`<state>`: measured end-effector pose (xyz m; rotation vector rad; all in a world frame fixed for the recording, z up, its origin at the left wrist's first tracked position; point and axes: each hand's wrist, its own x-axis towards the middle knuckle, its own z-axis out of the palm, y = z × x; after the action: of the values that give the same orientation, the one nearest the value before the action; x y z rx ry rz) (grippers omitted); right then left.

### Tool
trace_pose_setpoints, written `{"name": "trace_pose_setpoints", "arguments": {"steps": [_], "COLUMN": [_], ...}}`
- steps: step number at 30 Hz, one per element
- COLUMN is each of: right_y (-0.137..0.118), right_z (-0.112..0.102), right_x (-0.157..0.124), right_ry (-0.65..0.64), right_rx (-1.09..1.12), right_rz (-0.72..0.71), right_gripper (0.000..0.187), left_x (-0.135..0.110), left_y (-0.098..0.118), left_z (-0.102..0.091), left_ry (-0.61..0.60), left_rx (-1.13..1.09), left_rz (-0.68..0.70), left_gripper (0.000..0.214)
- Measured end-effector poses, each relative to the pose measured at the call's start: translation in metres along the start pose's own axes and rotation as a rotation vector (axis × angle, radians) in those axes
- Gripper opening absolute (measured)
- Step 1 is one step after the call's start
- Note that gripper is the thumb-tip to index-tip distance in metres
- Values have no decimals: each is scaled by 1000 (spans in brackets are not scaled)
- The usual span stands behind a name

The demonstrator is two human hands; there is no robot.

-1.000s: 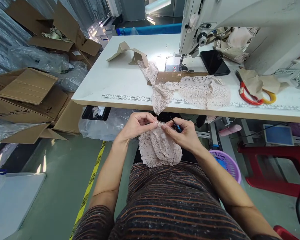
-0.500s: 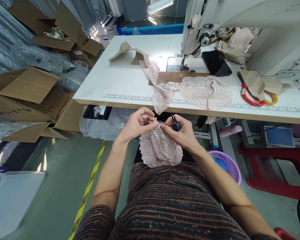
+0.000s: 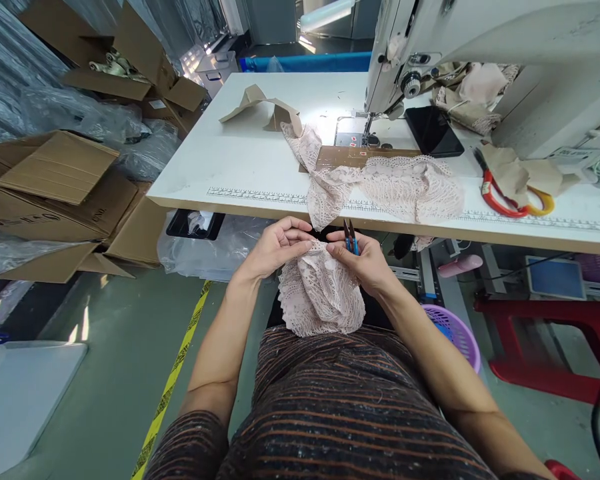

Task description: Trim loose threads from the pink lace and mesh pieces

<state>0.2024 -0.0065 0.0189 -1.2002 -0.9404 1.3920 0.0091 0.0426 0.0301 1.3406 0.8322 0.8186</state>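
A pale pink lace piece [image 3: 317, 297] hangs over my lap, just below the table edge. My left hand [image 3: 275, 245] pinches its top edge with closed fingers. My right hand [image 3: 364, 261] grips the same edge from the right and also holds small blue thread snips [image 3: 351, 237], whose blades point up toward the table. More pink lace [image 3: 410, 187] lies on the white table [image 3: 240, 167], and one strip of it [image 3: 325, 200] droops over the table's front edge.
A white sewing machine [image 3: 480, 40] stands at the back right, with a black phone [image 3: 433, 130] and red-handled scissors [image 3: 500, 197] beside it. Cardboard boxes [image 3: 55, 180] fill the left. A purple basket [image 3: 455, 333] and a red stool [image 3: 555, 340] sit under the table.
Both hands have shifted slightly along the lace edge. The snips in my right hand have turned from pointing left to pointing up.
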Motion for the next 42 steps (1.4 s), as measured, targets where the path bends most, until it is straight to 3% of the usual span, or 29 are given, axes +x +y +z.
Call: {"name": "trace_pose_setpoints", "arguments": {"steps": [7,13,17,20,23,28,34,37,42], "right_y": [-1,-7,12,26,27,6,-10,-11,-13], "right_z": [-3,-24,-43,-53,-55,-48,-35,-15,19], "right_x": [-3,-31,-45,-42,-33,-23,-25,-18,-1], "right_ry": [45,74,64,117,168,118,79,4,-216], "right_rx": [72,40,-277,-664,-765,-621,-501,-453,-351], "right_rz": [25,32,-109,-344,-472,-521,-497,-403,-190], "right_gripper": [45,41,32,21,20,26,31,30,38], "left_x": [-6,-31,-29,-12,10,26,-4,-19,-33], "left_y": [-8,3,-3,-15,-19,-13,-4,3,6], "left_z": [2,-4,-7,-4,7,27,6,0,15], "left_ry": [-186,-306,-225,-23,116,190,-103,-31,9], "left_rx": [57,57,232,398,317,189,552,613,713], "left_rz": [-43,-38,-22,55,84,136,190,285,493], "left_gripper": [55,51,48,39,36,40,33,28,13]}}
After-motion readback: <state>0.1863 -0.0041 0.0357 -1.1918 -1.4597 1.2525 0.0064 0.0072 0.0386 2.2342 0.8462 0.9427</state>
